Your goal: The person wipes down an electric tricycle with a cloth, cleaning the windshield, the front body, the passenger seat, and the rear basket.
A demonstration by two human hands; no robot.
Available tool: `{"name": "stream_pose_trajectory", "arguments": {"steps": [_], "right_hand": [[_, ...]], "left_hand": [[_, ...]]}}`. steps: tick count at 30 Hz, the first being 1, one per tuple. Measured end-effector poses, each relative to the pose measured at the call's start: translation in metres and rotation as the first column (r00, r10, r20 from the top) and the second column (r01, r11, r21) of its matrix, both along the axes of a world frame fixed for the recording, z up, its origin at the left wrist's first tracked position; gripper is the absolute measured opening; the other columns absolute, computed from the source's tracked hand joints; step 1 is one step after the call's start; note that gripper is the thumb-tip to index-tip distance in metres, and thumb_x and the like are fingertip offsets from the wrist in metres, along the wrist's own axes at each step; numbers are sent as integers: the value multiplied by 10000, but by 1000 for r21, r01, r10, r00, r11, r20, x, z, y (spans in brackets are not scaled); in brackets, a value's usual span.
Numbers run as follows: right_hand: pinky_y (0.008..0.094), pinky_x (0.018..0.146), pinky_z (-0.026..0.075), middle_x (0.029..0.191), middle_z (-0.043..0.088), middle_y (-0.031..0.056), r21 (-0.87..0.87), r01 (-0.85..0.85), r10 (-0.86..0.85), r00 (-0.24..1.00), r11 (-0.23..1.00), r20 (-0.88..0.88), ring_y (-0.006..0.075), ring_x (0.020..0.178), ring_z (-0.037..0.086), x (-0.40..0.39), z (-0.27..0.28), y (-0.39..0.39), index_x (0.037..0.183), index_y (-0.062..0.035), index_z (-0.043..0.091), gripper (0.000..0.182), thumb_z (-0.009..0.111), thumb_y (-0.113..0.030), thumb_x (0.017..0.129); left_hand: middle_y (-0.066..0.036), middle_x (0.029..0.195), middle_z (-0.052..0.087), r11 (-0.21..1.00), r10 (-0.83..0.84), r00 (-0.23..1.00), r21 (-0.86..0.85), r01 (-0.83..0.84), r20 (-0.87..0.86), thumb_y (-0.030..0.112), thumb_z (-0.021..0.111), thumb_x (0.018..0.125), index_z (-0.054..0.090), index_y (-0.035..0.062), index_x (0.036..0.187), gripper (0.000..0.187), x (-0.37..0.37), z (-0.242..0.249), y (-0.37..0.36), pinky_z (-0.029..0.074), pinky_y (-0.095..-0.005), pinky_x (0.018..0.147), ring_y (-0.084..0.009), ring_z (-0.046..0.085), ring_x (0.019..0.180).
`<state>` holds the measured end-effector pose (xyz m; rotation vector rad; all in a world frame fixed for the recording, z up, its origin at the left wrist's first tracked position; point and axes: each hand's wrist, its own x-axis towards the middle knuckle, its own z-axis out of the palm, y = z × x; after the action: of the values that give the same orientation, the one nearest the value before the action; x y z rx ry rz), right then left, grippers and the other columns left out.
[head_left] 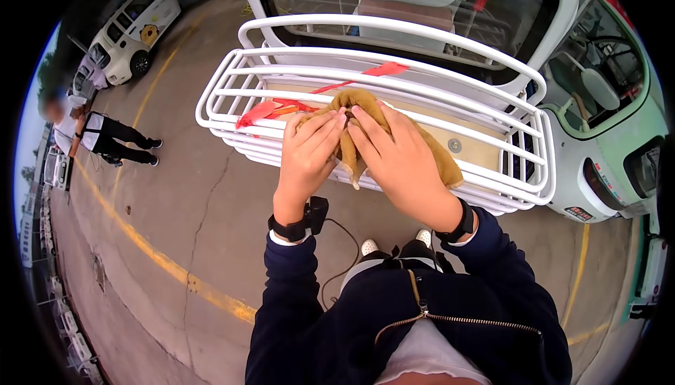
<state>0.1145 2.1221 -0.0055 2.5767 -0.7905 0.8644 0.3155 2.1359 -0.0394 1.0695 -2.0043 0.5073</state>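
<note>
A brown cloth [439, 153] is draped over the front rails of a white metal rack [394, 26]. My left hand [309, 149] holds the cloth's left part, its fingers bent over the top. My right hand [397, 153] presses on the cloth from the other side, fingers together and curled onto it. The fingertips of both hands nearly meet at the middle, where the cloth is bunched. Part of the rail lies hidden under the cloth. A red ribbon [256, 113] is tied on the rack left of my hands.
The rack is fixed to the back of a white vehicle [583, 195] with a rear window [422, 5]. Another person [105, 132] stands at the left. A white car [133, 33] is parked beyond. Yellow lines [169, 272] mark the pavement. A cable [344, 269] hangs near my left wrist.
</note>
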Motion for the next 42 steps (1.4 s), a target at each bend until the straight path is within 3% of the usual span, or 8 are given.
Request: {"name": "stream_pose_trajectory", "arguments": {"steps": [7,17,22,27,32,34,39,42], "right_hand": [[469,1021,462,1425,504,126,257,-184,189,982,949,4,411,1266,491,-40,12,6,1349,-44,539,646,581,60,713],[466,932,498,1244,658,106,153,-241,219,964,958,150,407,1150,597,-79,-1,18,1112,-39,702,455,605,27,672],[464,856,514,1201,669,144,108,-146,121,971,983,206,427,1059,637,-128,-7,21,1048,-29,712,332,679,-95,724],[494,713,527,1156,667,172,-85,-120,135,970,989,201,450,936,659,-188,-21,16,1101,-33,662,245,618,-150,890],[483,704,535,1158,653,179,-155,-130,156,974,979,167,435,916,663,-271,-43,-3,1042,-46,655,202,642,-128,858],[489,719,540,1138,646,173,-141,-205,247,858,969,450,421,909,660,-301,-68,-21,1040,-71,624,245,694,-139,816],[438,693,526,993,660,172,-106,-519,417,532,848,737,347,805,635,-294,-67,-78,935,-82,580,217,708,-204,810],[420,678,531,1011,682,208,-24,-660,494,538,751,683,297,784,644,-302,-58,-127,906,-77,577,210,707,-215,814]], "left_hand": [[-80,1204,684,993,13,997,114,-22,73,44,622,823,678,26,1127,310,-4,23,32,474,-457,995,-247,623,1178],[-71,1235,669,992,85,996,96,-84,-11,88,629,835,694,58,1103,277,-64,15,62,469,-461,1039,-246,596,1230],[-62,1224,665,992,-53,996,110,62,-77,79,632,812,695,56,1110,306,-118,5,51,444,-464,1070,-231,572,1255],[-35,1219,668,978,-196,974,49,203,-113,118,608,838,692,71,1061,243,-173,0,29,442,-442,1062,-215,575,1246],[-59,1218,658,930,-353,930,70,361,-102,154,640,806,684,71,1083,292,-232,4,11,445,-430,1042,-231,577,1226],[-72,1215,650,911,-404,912,58,408,-72,183,652,795,671,68,1105,332,-257,8,4,449,-423,1029,-241,585,1203],[-110,1120,613,958,-201,979,216,188,38,405,700,744,602,57,1128,528,-315,19,-1,472,-347,832,-253,603,997],[-122,1086,600,967,9,993,251,-39,120,514,713,740,597,61,1143,618,-338,27,1,467,-349,774,-254,595,943]]}}
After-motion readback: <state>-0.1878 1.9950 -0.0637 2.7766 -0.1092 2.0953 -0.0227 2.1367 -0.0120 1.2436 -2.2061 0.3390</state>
